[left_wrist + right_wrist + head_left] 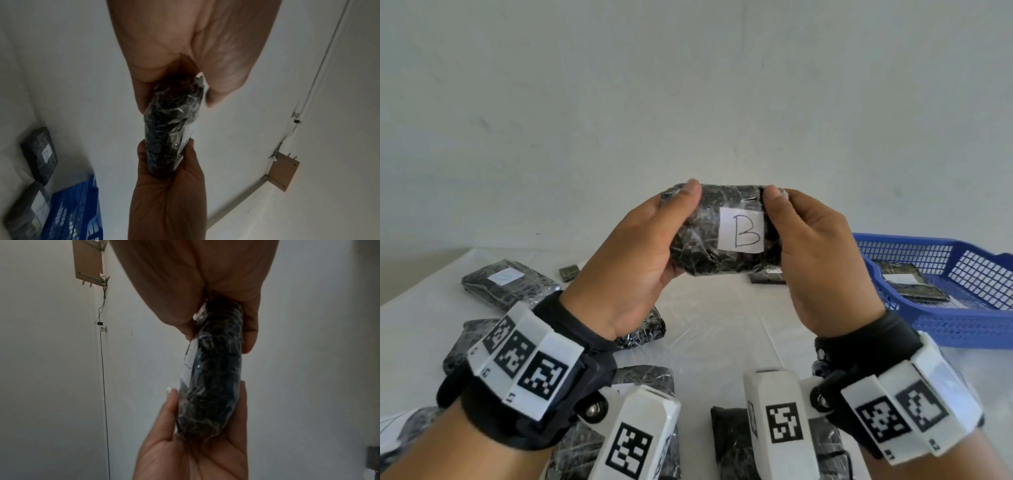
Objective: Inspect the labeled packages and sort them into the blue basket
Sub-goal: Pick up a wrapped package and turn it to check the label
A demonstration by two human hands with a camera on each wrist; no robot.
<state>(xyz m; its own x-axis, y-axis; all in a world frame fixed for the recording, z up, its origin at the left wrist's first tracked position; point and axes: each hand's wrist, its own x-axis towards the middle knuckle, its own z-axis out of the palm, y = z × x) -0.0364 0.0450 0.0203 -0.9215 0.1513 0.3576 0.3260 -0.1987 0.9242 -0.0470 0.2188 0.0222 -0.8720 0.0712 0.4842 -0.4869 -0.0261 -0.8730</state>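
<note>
A black plastic-wrapped package (702, 236) with a white label reading "B" (741, 230) is held up in the air in front of me, label facing the head camera. My left hand (640, 260) grips its left end, thumb on the front. My right hand (815, 260) grips its right end the same way. Both wrist views show the package edge-on (170, 129) (213, 369), pinched between thumb and fingers at each end. The blue basket (962, 329) stands on the table at the right, with labeled packages (907, 284) inside.
Several more black wrapped packages lie on the white table: one at the left (506, 284), others below my wrists (647, 377), one behind the held package (767, 275). A small dark piece (569, 272) lies near the back. A plain wall rises behind the table.
</note>
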